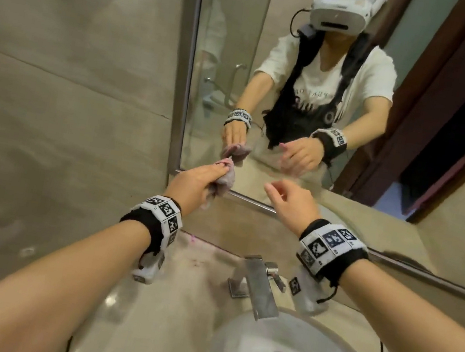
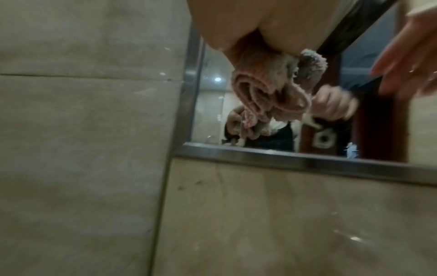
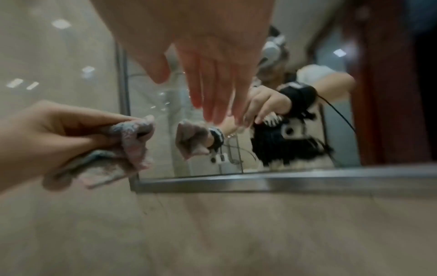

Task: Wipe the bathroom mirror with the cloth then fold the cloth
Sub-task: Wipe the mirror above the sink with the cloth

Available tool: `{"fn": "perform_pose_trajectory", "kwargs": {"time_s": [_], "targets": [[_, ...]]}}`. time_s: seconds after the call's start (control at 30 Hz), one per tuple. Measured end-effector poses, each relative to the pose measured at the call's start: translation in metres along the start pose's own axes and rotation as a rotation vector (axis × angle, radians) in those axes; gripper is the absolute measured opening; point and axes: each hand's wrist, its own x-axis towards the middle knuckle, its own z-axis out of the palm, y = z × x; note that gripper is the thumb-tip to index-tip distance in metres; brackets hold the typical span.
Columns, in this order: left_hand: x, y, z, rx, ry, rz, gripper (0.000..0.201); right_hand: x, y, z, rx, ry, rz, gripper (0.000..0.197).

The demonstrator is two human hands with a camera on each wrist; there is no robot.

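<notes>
A bunched pink-grey cloth (image 1: 224,179) is gripped in my left hand (image 1: 198,181) close to the lower left corner of the mirror (image 1: 271,75); whether it touches the glass I cannot tell. The left wrist view shows the cloth (image 2: 264,93) hanging in folds from my fingers before the mirror's metal frame (image 2: 283,158). My right hand (image 1: 288,200) hovers to the right of the cloth with relaxed fingers, holding nothing. In the right wrist view those fingers (image 3: 212,89) spread in front of the glass, and the cloth (image 3: 132,142) and left hand (image 3: 59,130) sit at the left.
Below my arms lie a white basin (image 1: 244,345) and a chrome tap (image 1: 260,283) on a beige counter (image 1: 176,288). A tiled wall (image 1: 73,74) runs along the left. The mirror reflects me, a glass shower door and a dark wooden door frame.
</notes>
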Motion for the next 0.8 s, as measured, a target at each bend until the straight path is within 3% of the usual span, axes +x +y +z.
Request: {"fn": "perform_pose_trajectory", "kwargs": {"time_s": [0.1,0.17,0.27,0.33,0.47,0.57,0.63,0.73,0.8], "targets": [[0.015,0.046,-0.004,-0.087,0.000,0.122,0.050,-0.016,-0.013,-0.012,0.660,-0.171,0.382,0.052],[0.023,0.076,-0.003,-0.121,-0.011,0.202,0.050,-0.028,-0.023,-0.026,0.984,-0.121,0.455,0.045],[0.025,0.105,0.006,-0.146,-0.093,0.150,0.058,-0.046,-0.027,-0.044,1.194,0.026,0.475,0.018],[0.023,0.110,0.016,-0.196,-0.168,0.157,0.061,-0.057,-0.022,-0.051,1.168,0.080,0.532,0.013],[0.013,0.117,0.037,-0.173,-0.338,0.288,0.064,-0.077,0.009,-0.062,0.747,0.247,0.677,0.035],[0.015,0.120,0.045,-0.166,-0.323,0.246,0.073,-0.099,0.033,-0.081,0.547,0.332,0.794,0.037],[0.018,0.124,0.050,-0.181,-0.283,0.214,0.080,-0.108,0.050,-0.095,0.576,0.375,0.865,0.038],[0.017,0.131,0.053,-0.119,-0.251,0.220,0.080,-0.109,0.072,-0.109,0.629,0.526,0.805,0.039],[0.014,0.131,0.053,-0.073,-0.235,0.199,0.078,-0.092,0.072,-0.113,0.622,0.681,0.732,0.027]]}}
